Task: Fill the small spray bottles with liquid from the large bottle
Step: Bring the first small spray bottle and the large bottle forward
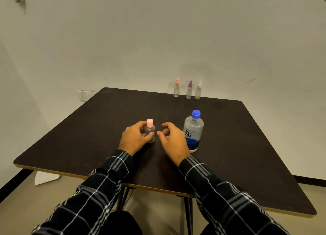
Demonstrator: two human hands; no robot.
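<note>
pink-capped bottle (151, 128) stands gripped by the left hand (135, 139); the right hand (173, 139), fingers loosely apart and empty, should uncap it next.

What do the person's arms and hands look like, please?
The left sleeve and right sleeve are long and dark, checked with white and grey lines, ending at the wrists. The left hand and right hand are bare, with no gloves showing.
</note>
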